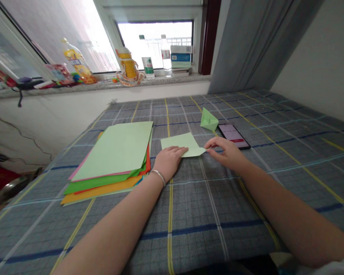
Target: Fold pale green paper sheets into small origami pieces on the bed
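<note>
The left hand [169,161] (a silvery bangle [159,176] circled its wrist) pressed a pale green sheet [181,142] against the checked cloth [189,206], while the right hand [226,151] pinched that sheet's narrow right corner between thumb and fingertips. Just beyond the right hand lay a phone [234,136], its screen lit, with a small folded green paper shape [208,120] beside it. To the left rested a stack of coloured paper [114,152], pale green on top. Behind, a windowsill [103,83] bore an orange bottle [78,63], a yellow cup [129,68] and some boxes [181,57]
</note>
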The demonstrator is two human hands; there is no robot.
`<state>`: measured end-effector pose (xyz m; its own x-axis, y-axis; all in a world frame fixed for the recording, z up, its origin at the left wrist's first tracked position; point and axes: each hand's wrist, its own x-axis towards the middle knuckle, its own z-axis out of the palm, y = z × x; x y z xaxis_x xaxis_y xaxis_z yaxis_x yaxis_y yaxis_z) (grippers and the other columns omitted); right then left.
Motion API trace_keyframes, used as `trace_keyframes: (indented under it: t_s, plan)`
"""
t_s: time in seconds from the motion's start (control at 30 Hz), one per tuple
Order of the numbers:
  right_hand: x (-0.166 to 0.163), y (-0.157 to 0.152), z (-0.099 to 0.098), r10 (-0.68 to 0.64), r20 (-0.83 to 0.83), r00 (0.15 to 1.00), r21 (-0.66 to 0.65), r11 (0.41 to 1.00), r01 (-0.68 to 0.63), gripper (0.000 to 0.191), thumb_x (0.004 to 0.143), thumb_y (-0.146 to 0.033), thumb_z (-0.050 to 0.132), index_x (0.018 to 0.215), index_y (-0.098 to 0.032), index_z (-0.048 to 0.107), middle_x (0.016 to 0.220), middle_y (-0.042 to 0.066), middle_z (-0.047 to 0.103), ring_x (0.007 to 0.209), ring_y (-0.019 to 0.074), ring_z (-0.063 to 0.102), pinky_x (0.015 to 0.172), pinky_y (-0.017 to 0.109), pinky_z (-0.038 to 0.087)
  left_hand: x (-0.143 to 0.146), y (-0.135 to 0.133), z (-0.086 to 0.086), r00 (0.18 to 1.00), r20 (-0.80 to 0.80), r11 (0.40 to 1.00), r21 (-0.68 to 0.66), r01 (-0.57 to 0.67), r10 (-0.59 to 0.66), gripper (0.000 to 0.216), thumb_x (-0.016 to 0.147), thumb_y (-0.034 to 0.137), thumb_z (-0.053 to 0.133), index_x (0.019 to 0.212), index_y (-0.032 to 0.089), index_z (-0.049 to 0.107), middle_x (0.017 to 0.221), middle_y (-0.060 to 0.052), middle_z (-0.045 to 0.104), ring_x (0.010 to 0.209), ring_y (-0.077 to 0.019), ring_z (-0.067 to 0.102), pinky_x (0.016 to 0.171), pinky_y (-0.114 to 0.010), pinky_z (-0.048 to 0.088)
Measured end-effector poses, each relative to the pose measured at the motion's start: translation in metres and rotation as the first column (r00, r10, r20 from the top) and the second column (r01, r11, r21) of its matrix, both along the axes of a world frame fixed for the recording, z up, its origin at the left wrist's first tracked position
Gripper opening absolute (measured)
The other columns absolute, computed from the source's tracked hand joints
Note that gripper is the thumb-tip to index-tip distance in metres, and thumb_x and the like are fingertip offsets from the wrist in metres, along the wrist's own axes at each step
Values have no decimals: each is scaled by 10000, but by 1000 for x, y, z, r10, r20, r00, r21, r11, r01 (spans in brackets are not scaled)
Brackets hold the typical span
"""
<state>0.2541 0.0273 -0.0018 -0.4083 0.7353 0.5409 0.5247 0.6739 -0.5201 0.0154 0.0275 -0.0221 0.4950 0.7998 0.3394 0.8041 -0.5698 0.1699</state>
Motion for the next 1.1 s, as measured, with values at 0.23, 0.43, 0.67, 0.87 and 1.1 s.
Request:
trace_keyframes:
  t_s: [0.23, 0.43, 0.67, 0.87, 1.1]
  plan:
    - [3, 16, -29, -146, -50, 988, -195, 972, 134, 514, 728, -271, 672, 1210, -227, 498, 1214, 108, 557, 1006, 215, 580, 782, 383, 522, -15, 8, -2, 865, 502, 993, -111, 42, 20, 351, 914, 203, 383, 1182, 229, 608, 1213, -15, 636, 1165, -188, 551, 1123, -444, 274]
    - [-3, 23, -46, -165, 15, 986, -243, 956, 163, 712, 706, -294, 705, 1344, -230, 397, 1253, 119, 556, 1065, 231, 561, 933, 454, 450, -2, 6, -1, 340, 918, 893, -316, 319, 203, 397, 853, 422, 529, 1134, 152, 604, 1193, -86, 644, 1134, -227, 570, 1042, -411, 391]
    - [-5, 22, -47, -100, -112, 989, -326, 944, 59, 748, 752, -352, 674, 1401, -232, 321, 1323, 135, 522, 1148, 226, 536, 992, 457, 405, 9, -7, 11, 155, 913, 696, -391, 603, 378, 422, 861, 426, 548, 1218, 202, 511, 1290, -97, 576, 1183, -259, 543, 990, -455, 460]
    - [-14, 18, -38, -43, -308, 950, -432, 896, -100, 676, 794, -357, 632, 1384, -230, 328, 1311, 131, 546, 1214, 224, 508, 1019, 466, 386, 9, -8, 16, 126, 922, 696, -361, 621, 366, 421, 910, 426, 457, 1269, 207, 445, 1350, -101, 520, 1228, -263, 504, 997, -470, 457]
    - [-15, 18, -28, -112, -514, 850, -599, 757, -262, 394, 802, -340, 623, 1163, -220, 520, 1098, 88, 684, 959, 220, 663, 878, 434, 522, 12, -8, 12, 86, 902, 711, -389, 586, 422, 359, 902, 366, 470, 1222, 203, 479, 1290, -91, 570, 1186, -244, 542, 1007, -466, 455]
